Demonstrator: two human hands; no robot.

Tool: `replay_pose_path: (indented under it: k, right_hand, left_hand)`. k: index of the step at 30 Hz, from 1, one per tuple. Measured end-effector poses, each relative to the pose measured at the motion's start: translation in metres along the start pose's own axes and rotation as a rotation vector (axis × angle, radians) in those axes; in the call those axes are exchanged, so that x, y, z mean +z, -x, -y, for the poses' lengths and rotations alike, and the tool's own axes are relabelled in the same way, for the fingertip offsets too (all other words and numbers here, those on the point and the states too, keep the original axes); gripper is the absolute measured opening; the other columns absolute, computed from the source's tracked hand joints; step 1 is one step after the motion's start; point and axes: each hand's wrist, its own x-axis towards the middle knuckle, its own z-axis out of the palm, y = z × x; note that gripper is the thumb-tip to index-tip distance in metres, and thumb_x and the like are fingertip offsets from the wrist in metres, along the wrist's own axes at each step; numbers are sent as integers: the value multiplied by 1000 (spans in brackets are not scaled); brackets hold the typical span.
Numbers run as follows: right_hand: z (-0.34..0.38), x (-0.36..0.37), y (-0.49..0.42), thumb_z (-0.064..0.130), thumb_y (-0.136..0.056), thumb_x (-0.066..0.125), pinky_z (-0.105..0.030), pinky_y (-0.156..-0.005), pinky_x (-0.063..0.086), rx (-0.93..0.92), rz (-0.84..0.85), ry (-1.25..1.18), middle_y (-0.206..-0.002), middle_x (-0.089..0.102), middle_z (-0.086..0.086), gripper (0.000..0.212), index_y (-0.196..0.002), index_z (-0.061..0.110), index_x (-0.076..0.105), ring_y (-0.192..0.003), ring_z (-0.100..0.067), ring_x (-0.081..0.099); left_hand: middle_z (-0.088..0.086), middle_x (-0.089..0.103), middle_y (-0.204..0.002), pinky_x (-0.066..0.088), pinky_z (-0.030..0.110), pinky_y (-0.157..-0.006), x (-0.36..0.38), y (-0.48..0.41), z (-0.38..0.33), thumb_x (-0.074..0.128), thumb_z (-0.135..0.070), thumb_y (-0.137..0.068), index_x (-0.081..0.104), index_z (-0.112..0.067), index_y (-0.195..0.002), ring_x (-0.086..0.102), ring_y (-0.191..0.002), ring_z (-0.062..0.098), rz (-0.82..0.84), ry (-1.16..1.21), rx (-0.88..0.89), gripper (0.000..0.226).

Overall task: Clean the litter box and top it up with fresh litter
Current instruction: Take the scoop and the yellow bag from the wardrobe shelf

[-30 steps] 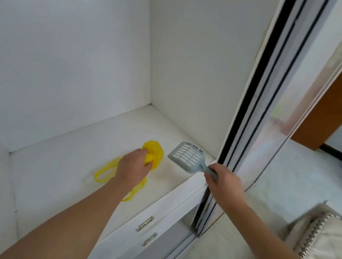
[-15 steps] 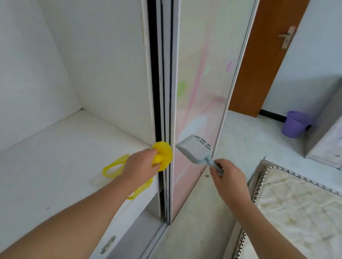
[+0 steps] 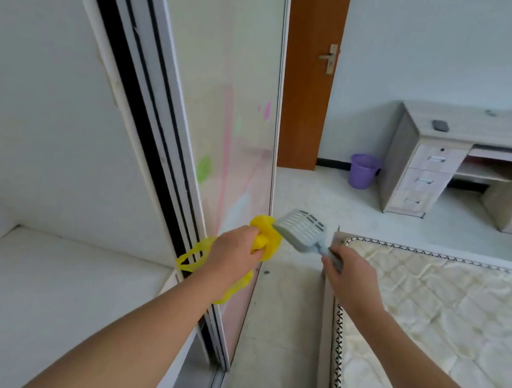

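Note:
My left hand (image 3: 233,253) grips a crumpled yellow plastic bag (image 3: 266,236); the bag's handles hang out to the left and below my fist. My right hand (image 3: 351,278) holds a grey slotted litter scoop (image 3: 302,230) by its handle, with the scoop head pointing up and left, almost touching the bag. Both hands are raised in front of me over the narrow strip of floor between the wardrobe and the bed. No litter box is in view.
A sliding wardrobe door (image 3: 225,123) stands at the left, with a white shelf (image 3: 36,294) inside. A bare mattress (image 3: 442,335) fills the right. Farther off are a brown door (image 3: 306,85), a purple bin (image 3: 363,171) and a desk with drawers (image 3: 425,171).
My view has swung right, from the wardrobe shelf to the room. Both hands lifted the bag and scoop off the shelf and carried them out past the sliding door.

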Motion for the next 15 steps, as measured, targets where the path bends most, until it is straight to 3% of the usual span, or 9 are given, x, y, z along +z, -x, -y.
replay_pose_path:
  k: [7,15]
  right_hand:
    - [-26,-22,-6,27,-94,62,-28,-64,34,173,-129,129,-86,65,3,12,-101,18,67,-71,-16,54]
    - [-73,-29,-43,27,-94,62,-27,-64,34,295,-143,168,-85,64,6,10,-100,20,65,-71,-13,54]
  left_hand:
    - [13,65,-97,43,40,-69,36,-58,-2,60,-35,-93,56,-10,-96,62,-90,37,50,-45,56,25]
    - [11,64,-89,44,40,-66,77,-135,-9,62,-36,-90,54,-13,-88,62,-85,37,98,17,86,25]
